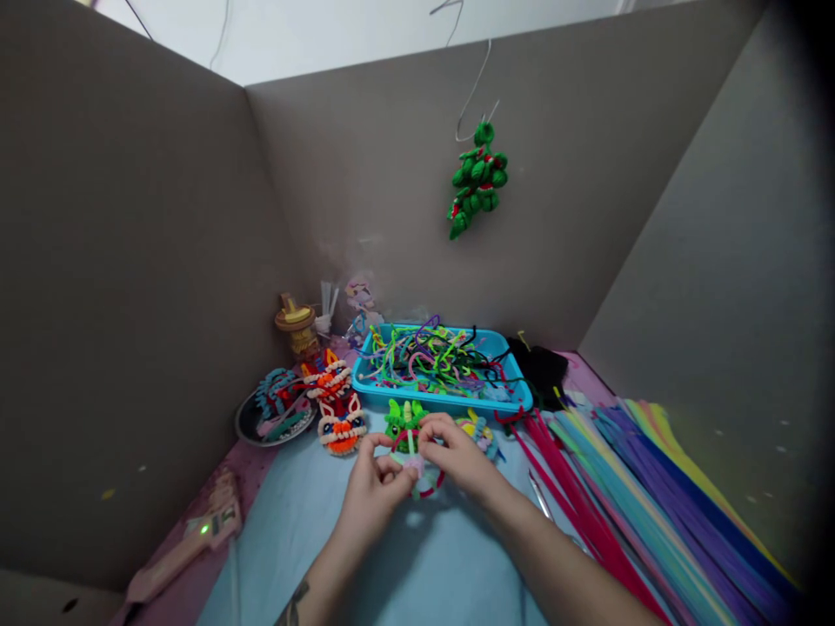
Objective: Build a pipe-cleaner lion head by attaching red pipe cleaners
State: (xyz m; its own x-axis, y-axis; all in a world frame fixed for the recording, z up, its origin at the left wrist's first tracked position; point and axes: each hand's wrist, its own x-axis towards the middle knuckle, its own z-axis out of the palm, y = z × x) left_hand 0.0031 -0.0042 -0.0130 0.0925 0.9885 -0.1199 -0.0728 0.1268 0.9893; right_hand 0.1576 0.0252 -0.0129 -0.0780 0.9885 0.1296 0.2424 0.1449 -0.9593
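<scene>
Over the blue cloth (293,539), my left hand (377,480) pinches a small pipe cleaner piece (414,468) with pale pink and mint parts and a red loop hanging below. My right hand (453,450) comes in from the other side, its thumb and finger closed on a pale strand of the same piece. Just behind the hands sits a green pipe cleaner figure (405,417) with horns, partly covered. A yellow and blue figure (478,428) lies beyond my right hand. To the left is an orange and cream lion-like figure (342,428).
A blue tray (444,402) holds tangled pipe cleaner offcuts. Long pipe cleaners (658,487) fan out at right, beside metal scissors or tweezers (540,496). At left are a metal bowl (246,426), a lidded cup (297,326) and a pink glue gun (196,543). Grey panels surround the table.
</scene>
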